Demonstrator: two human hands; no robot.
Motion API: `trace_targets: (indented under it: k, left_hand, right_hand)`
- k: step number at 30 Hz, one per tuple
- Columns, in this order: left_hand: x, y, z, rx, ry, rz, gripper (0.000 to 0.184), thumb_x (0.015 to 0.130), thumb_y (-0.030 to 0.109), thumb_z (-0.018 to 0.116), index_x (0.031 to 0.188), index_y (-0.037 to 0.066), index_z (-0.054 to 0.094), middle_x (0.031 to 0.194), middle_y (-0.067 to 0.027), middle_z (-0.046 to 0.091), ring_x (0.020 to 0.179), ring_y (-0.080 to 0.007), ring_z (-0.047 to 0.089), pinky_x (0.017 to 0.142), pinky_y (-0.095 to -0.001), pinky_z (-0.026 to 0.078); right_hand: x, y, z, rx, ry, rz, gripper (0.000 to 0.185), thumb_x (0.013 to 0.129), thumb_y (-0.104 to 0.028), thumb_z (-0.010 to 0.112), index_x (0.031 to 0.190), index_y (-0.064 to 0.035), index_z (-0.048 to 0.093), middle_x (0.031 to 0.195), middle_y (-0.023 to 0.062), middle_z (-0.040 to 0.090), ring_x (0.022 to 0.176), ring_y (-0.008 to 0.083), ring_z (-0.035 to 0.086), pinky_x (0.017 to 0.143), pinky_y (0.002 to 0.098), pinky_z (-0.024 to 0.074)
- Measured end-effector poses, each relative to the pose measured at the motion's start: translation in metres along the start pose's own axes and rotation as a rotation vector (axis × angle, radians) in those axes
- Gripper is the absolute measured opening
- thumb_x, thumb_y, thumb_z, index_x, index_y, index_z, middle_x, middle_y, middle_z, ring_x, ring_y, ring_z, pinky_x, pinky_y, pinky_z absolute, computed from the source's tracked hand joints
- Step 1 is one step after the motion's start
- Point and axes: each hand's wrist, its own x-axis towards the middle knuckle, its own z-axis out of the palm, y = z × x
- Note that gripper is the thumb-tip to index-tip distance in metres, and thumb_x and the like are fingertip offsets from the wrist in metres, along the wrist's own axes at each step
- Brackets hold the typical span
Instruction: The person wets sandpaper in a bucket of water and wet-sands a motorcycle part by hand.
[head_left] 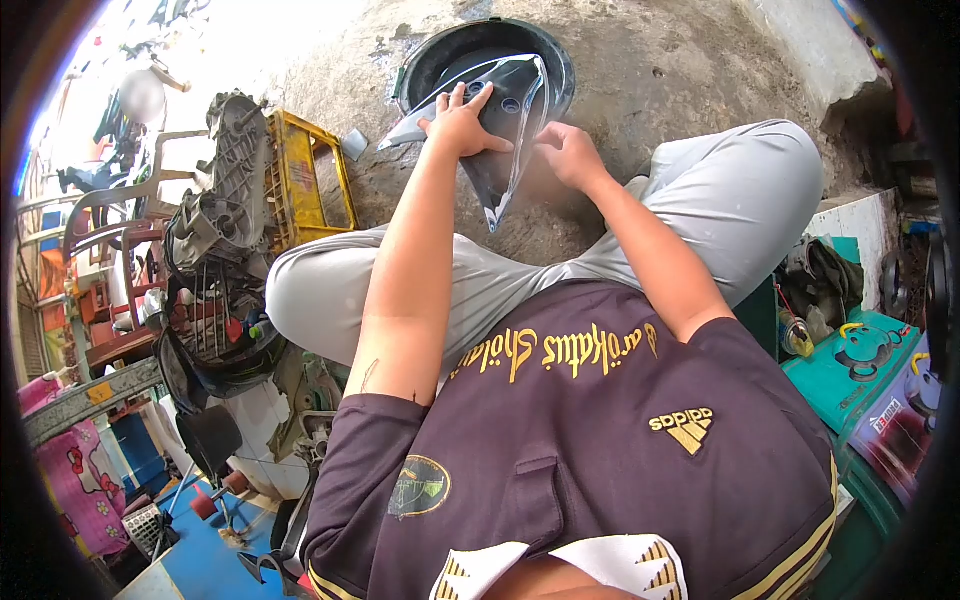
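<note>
A dark plastic body panel [519,82], pointed at its ends and pale and glossy along its edges, rests over a round black basin [560,68] on the ground. It looks like a motorcycle fairing piece. My left hand [460,125] lies on the panel with its fingers spread and the thumb reaching right. Beside the panel's right edge is my right hand [570,157], fingers curled together at the rim. Whatever those fingers hold, if anything, is too small or hidden to make out.
A yellow crate [295,185] stands on the left, with a grey metal engine casing [235,175] next to it. A small pale cup [354,144] sits by the crate. Teal boxes [860,365] are at my right. My bent legs flank the work area on the concrete floor [655,65].
</note>
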Motion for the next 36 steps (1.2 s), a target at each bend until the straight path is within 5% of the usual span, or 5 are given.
trace_targets:
  k: [6,8,15,36]
  left_hand:
    - [0.001,0.001,0.001,0.002,0.001,-0.004,0.130,0.055,0.069,0.093,0.165,0.046,0.026,0.176,-0.0123,0.015,0.162,-0.0394,0.009,0.112,-0.0838,0.019]
    - [0.001,0.000,0.001,0.003,-0.005,-0.004,0.131,0.055,0.070,0.093,0.165,0.047,0.025,0.176,-0.0123,0.015,0.162,-0.0395,0.008,0.112,-0.0840,0.020]
    - [0.003,-0.002,0.003,0.009,-0.001,0.004,0.131,0.055,0.072,0.091,0.165,0.047,0.024,0.176,-0.0123,0.014,0.162,-0.0405,0.009,0.111,-0.0844,0.020]
    - [0.000,0.000,0.002,0.008,0.000,0.011,0.129,0.057,0.071,0.091,0.165,0.046,0.025,0.176,-0.0115,0.014,0.162,-0.0396,0.010,0.112,-0.0835,0.020]
  right_hand:
    - [-0.004,-0.009,0.000,0.000,0.031,0.036,0.011,0.090,-0.012,0.075,0.094,-0.0018,0.071,0.077,0.0103,0.074,0.069,0.0183,0.071,0.067,0.0347,0.0552]
    - [-0.004,-0.010,0.001,-0.060,0.056,0.075,0.019,0.091,-0.020,0.073,0.098,-0.0027,0.073,0.091,0.0164,0.077,0.085,0.0290,0.075,0.079,0.0389,0.0557]
    - [-0.011,-0.006,0.011,-0.109,0.100,-0.131,0.014,0.092,-0.012,0.071,0.095,-0.0014,0.061,0.085,0.0237,0.070,0.084,0.0455,0.069,0.070,0.0483,0.0524]
    - [-0.009,0.000,0.008,-0.110,0.029,-0.246,0.016,0.092,-0.010,0.070,0.095,-0.0006,0.057,0.087,0.0252,0.066,0.083,0.0486,0.063,0.070,0.0494,0.0492]
